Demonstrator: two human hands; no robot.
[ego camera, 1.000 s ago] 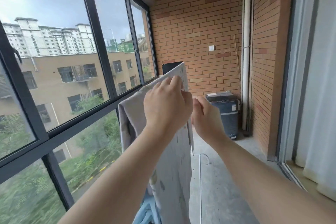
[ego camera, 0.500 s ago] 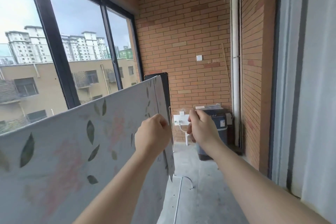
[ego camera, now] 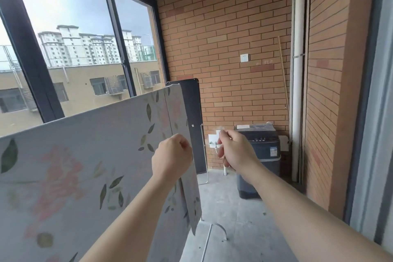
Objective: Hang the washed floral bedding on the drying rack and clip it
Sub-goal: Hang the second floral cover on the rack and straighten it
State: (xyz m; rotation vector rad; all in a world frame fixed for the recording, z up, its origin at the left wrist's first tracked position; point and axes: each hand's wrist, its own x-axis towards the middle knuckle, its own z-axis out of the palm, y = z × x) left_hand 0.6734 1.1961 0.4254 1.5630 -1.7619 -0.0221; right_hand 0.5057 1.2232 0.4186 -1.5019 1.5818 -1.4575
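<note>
The left hand (ego camera: 172,157), fingers curled, grips the right-hand edge of the pale grey floral-printed fabric bedding (ego camera: 74,166), which spreads taut to its left. Just beside it, not touching, the right hand (ego camera: 236,152) pinches a small pale object (ego camera: 220,131), too blurred to identify. Beyond that hand stands a dark grey washing machine (ego camera: 265,155).

Brick wall (ego camera: 223,27), dark-framed windows (ego camera: 70,34) at left, grey concrete floor (ego camera: 240,215), washing machine (ego camera: 260,155) in corner.
</note>
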